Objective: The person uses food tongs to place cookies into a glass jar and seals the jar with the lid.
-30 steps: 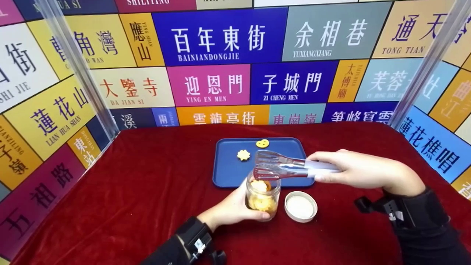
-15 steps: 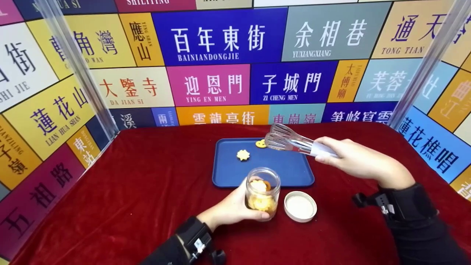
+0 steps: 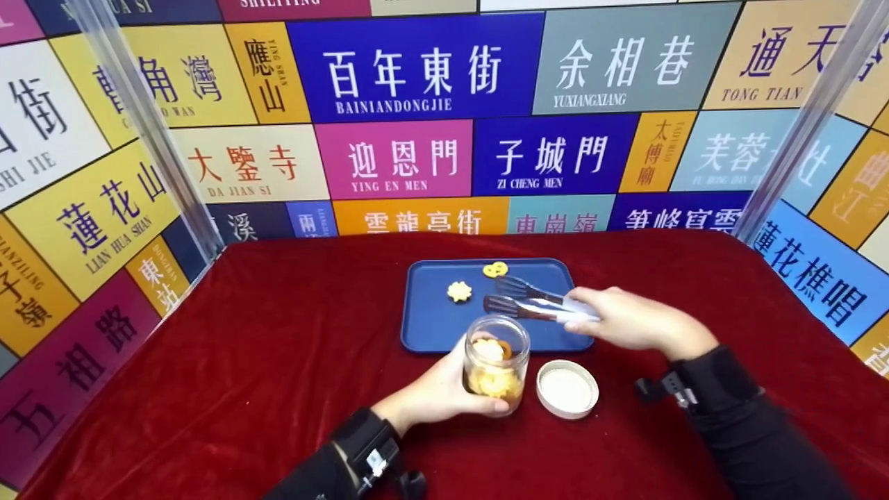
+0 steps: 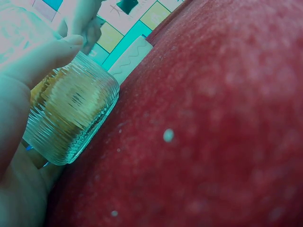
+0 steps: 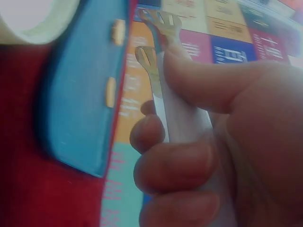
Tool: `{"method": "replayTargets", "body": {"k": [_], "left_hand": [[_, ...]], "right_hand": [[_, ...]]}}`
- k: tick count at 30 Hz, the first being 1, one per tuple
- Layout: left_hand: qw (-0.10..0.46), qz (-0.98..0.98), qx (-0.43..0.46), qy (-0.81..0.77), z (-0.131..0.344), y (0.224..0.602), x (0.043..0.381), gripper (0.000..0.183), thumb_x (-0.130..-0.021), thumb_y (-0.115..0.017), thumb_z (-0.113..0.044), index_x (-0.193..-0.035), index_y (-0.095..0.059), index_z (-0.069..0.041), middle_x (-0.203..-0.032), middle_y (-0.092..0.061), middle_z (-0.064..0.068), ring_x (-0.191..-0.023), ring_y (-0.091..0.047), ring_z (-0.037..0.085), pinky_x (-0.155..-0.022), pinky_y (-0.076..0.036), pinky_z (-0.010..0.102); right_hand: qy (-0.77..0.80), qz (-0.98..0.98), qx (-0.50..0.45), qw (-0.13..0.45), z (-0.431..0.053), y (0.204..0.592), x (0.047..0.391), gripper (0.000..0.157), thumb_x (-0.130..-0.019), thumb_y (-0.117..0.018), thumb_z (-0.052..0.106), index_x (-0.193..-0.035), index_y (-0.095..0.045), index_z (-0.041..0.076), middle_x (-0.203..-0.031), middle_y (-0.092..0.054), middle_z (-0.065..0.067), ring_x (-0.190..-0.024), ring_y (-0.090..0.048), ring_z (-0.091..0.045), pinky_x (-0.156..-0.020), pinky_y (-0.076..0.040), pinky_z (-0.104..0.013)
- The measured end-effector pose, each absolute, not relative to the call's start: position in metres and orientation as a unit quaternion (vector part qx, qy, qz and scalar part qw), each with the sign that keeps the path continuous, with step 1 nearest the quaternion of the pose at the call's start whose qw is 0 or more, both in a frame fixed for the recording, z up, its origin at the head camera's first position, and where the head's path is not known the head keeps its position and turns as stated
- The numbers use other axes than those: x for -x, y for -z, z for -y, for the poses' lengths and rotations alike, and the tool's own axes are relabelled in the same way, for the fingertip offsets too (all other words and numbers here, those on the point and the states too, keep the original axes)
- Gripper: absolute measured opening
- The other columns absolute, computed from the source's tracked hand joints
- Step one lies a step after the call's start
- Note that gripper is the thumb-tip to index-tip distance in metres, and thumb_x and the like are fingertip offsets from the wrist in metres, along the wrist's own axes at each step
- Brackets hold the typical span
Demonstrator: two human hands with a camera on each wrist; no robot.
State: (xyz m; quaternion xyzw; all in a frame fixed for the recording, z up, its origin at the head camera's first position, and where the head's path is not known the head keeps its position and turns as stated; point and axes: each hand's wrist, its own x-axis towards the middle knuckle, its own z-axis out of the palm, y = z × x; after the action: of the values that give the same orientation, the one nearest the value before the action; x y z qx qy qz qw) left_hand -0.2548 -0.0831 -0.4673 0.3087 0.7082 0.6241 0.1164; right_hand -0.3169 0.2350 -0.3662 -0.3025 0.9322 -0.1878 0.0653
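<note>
My left hand (image 3: 434, 394) grips a clear glass jar (image 3: 517, 340) that has its mouth open and holds several cookies (image 3: 494, 378). Ridged glass shows close up in the left wrist view, the thumb (image 4: 45, 61) across it. In my right hand (image 3: 628, 319) is a pair of metal tongs (image 3: 531, 307) with pale handles; its slotted ends stand apart over the blue tray (image 3: 427, 326), with nothing between them. A flower-shaped cookie (image 3: 459, 292) and a pretzel-shaped cookie (image 3: 495, 269) lie on the tray, just left of and beyond the tongs.
A round whitish lid (image 3: 567, 389) lies on the red cloth (image 3: 292, 361) to the right of the jar. Behind the table stands a wall of coloured street-name panels (image 3: 417, 69), with clear posts (image 3: 799, 125) at both corners.
The right hand first lifted the tongs from over the jar up and away, then brought them down and left over the tray. The left hand and jar stay in place.
</note>
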Motion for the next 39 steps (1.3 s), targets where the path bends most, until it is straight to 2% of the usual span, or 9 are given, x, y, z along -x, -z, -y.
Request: {"method": "replayTargets", "body": {"k": [5,12,18,27,34,39], "left_hand": [[0.118,-0.708,-0.309,-0.624,0.082,0.467,0.255,0.107,-0.083,-0.092,-0.011,-0.163,-0.023,-0.023,-0.142,-0.062,-0.003,-0.132,-0.059,0.016,-0.119,-0.042,0.034],[0.111,-0.717,-0.305,-0.617,0.082,0.467,0.255,0.101,-0.082,-0.093,-0.013,-0.16,-0.029,-0.02,-0.139,-0.064,-0.004,-0.13,-0.06,0.015,-0.117,-0.043,0.033],[0.112,-0.714,-0.304,-0.621,0.082,0.466,0.255,0.105,-0.082,-0.093,-0.012,-0.162,-0.026,-0.023,-0.141,-0.063,-0.004,-0.131,-0.06,0.016,-0.117,-0.044,0.033],[0.112,-0.713,-0.305,-0.621,0.083,0.466,0.255,0.107,-0.083,-0.092,-0.012,-0.164,-0.023,-0.02,-0.145,-0.062,0.002,-0.132,-0.06,0.016,-0.118,-0.043,0.033],[0.112,-0.711,-0.309,-0.622,0.083,0.465,0.254,0.109,-0.082,-0.093,-0.011,-0.164,-0.022,-0.02,-0.147,-0.06,0.006,-0.133,-0.059,0.016,-0.118,-0.043,0.034],[0.105,-0.717,-0.304,-0.619,0.082,0.466,0.254,0.109,-0.081,-0.093,-0.012,-0.165,-0.022,-0.02,-0.147,-0.06,0.006,-0.133,-0.058,0.014,-0.119,-0.042,0.033]], "right_hand": [[0.182,-0.936,0.297,0.057,-0.227,0.379,0.318,0.047,-0.104,-0.07,0.037,-0.134,-0.062,0.002,-0.095,-0.066,-0.003,-0.082,-0.06,-0.018,-0.075,-0.05,-0.037],[0.168,-0.936,0.301,0.066,-0.212,0.388,0.328,0.049,-0.105,-0.068,0.037,-0.137,-0.062,0.0,-0.099,-0.067,-0.006,-0.088,-0.063,-0.022,-0.081,-0.053,-0.043],[0.146,-0.943,0.288,0.083,-0.197,0.391,0.342,0.05,-0.105,-0.068,0.037,-0.138,-0.061,0.0,-0.102,-0.067,-0.009,-0.093,-0.063,-0.028,-0.087,-0.053,-0.048],[0.117,-0.953,0.259,0.107,-0.176,0.39,0.355,0.05,-0.107,-0.065,0.036,-0.14,-0.056,-0.001,-0.105,-0.065,-0.014,-0.102,-0.062,-0.034,-0.093,-0.052,-0.052],[0.098,-0.959,0.238,0.12,-0.159,0.386,0.358,0.042,-0.107,-0.065,0.038,-0.132,-0.058,0.004,-0.099,-0.062,-0.011,-0.1,-0.061,-0.032,-0.088,-0.053,-0.048],[0.083,-0.959,0.243,0.116,-0.148,0.388,0.362,0.04,-0.108,-0.063,0.037,-0.129,-0.057,0.004,-0.099,-0.062,-0.011,-0.102,-0.062,-0.032,-0.092,-0.052,-0.05]]}}
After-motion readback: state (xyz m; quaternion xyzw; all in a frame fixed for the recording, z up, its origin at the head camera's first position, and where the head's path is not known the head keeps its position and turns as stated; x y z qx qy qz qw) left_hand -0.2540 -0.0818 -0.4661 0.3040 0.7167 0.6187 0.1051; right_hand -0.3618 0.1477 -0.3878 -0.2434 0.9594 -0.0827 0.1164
